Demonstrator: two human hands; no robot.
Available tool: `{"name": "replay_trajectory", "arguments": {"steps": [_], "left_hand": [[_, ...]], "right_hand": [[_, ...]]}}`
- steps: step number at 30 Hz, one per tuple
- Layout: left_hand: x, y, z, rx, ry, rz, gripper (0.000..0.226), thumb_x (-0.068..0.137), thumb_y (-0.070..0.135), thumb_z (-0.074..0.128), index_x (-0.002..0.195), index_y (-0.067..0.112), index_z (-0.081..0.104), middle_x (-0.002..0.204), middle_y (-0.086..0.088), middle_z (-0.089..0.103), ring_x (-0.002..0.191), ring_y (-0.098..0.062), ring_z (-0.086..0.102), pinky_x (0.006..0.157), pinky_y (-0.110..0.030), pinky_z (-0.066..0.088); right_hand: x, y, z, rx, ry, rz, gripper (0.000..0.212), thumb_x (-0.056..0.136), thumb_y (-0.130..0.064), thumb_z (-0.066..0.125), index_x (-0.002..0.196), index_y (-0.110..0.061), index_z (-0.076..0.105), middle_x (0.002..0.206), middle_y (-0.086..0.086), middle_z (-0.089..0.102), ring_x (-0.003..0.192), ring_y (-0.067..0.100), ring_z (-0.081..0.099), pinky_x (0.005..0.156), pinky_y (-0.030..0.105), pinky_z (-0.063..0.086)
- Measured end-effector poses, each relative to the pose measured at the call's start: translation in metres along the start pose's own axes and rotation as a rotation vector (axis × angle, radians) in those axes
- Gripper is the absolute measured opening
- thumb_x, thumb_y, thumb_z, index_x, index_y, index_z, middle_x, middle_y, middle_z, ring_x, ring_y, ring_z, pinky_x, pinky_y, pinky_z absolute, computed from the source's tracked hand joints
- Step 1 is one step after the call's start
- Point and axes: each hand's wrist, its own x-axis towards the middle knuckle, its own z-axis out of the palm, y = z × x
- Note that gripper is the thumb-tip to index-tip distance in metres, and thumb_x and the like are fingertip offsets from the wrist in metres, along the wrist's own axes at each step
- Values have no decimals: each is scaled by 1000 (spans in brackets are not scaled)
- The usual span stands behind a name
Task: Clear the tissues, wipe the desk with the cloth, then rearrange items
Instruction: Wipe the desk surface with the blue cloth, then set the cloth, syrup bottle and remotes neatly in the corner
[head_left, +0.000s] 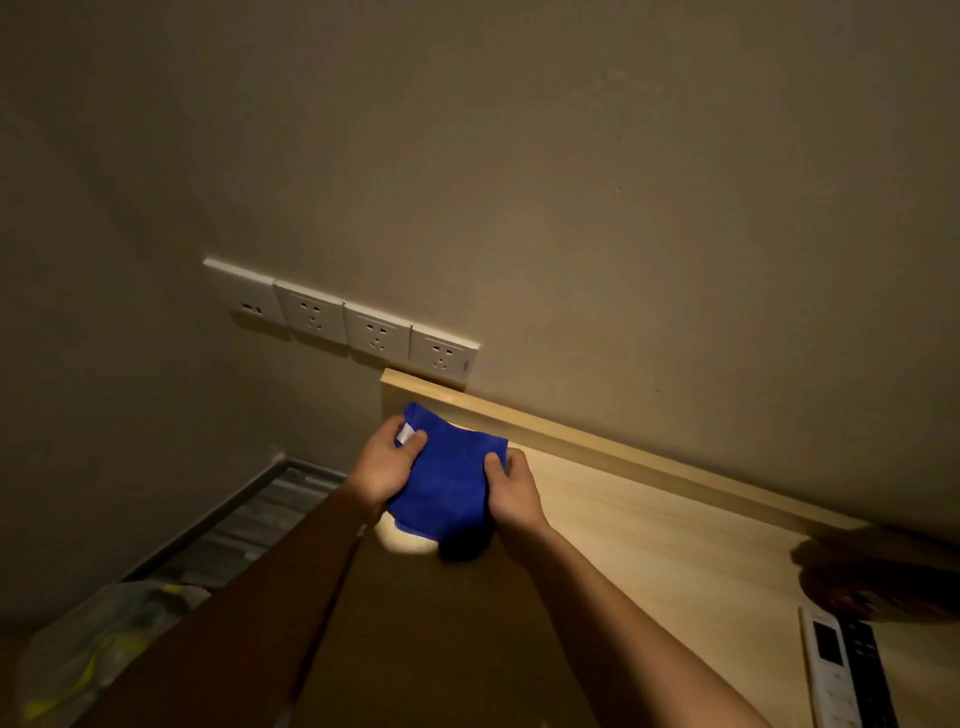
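Observation:
A blue cloth (447, 483) with a small white tag hangs between my two hands just above the far left corner of the light wooden desk (649, 530). My left hand (387, 462) pinches its upper left edge by the tag. My right hand (511, 491) grips its right edge. The cloth's lower end droops toward the desk top. No tissues are in sight.
A white remote (831, 675) and a black remote (867, 670) lie at the desk's right edge, with a dark round object (883, 577) behind them. Wall sockets (343, 319) sit above the desk's raised back rail. A plastic bag (98, 649) lies on the floor left.

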Motion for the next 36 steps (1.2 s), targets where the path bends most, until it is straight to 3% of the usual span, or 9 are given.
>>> {"name": "replay_trajectory", "arguments": {"steps": [3, 8, 13, 15, 18, 26, 28, 32, 36], "left_hand": [[11, -16, 1, 533, 224, 129, 61, 105, 34, 60, 160, 19, 37, 152, -16, 47, 138, -33, 48, 112, -47, 40], [12, -54, 11, 849, 201, 490, 64, 102, 44, 48, 151, 2, 50, 151, -30, 52, 135, -49, 55, 107, -61, 49], [17, -84, 18, 1168, 49, 490, 76, 107, 60, 24, 150, 3, 52, 158, -22, 48, 146, -39, 47, 115, -52, 30], [19, -86, 16, 1174, 67, 504, 75, 106, 60, 30, 154, 3, 45, 162, -23, 43, 150, -38, 39, 113, -54, 36], [18, -86, 16, 1202, 96, 541, 74, 105, 55, 39, 158, 4, 38, 165, -23, 37, 153, -38, 36, 118, -60, 35], [-7, -60, 28, 1256, 92, 410, 79, 98, 61, 33, 158, 11, 42, 165, -19, 39, 150, -38, 42, 118, -65, 29], [-21, -53, 38, 1266, 74, 465, 79, 100, 63, 32, 162, 14, 35, 169, -17, 30, 155, -36, 33, 123, -63, 22], [-41, -41, 75, 1185, -4, 465, 82, 103, 67, 27, 167, 27, -5, 174, 1, -17, 159, -18, -18, 130, -51, -9], [-76, -31, 123, 1109, -94, 547, 83, 103, 68, 25, 167, 26, -5, 174, 3, -15, 160, -15, -16, 130, -44, -8]], "right_hand": [[7, 10, 1, -288, 75, -8, 51, 106, -40, 49, 151, -19, 36, 148, 5, 48, 131, 23, 51, 106, 39, 48], [-1, 45, -11, -825, 165, -571, 60, 94, -43, 66, 146, -18, 46, 143, 3, 57, 127, 20, 57, 99, 38, 54], [6, 63, -8, -1137, -72, -523, 83, 94, -71, 30, 162, -25, 15, 173, 3, 9, 159, 30, 7, 124, 57, 21], [10, 64, -7, -1148, -121, -468, 85, 98, -69, 34, 163, -27, 0, 173, -1, -7, 159, 27, -9, 127, 55, 3], [12, 61, -8, -1133, -117, -450, 89, 96, -71, 37, 163, -28, -2, 173, -2, -8, 159, 26, -12, 124, 54, -4], [-9, 67, -47, -1125, -4, -488, 88, 93, -76, 37, 163, -28, 15, 172, -1, 15, 158, 28, 15, 121, 58, 23], [-25, 73, -70, -1047, 54, -446, 85, 93, -73, 37, 163, -31, 15, 172, -4, 12, 159, 22, 10, 123, 53, 19], [-62, 82, -131, -910, 133, -345, 83, 94, -70, 37, 163, -34, 9, 173, -10, 4, 159, 14, 1, 124, 42, 6], [-106, 96, -195, -788, 252, -279, 77, 98, -67, 39, 162, -33, 15, 171, -11, 16, 157, 12, 12, 124, 40, 11]]}}
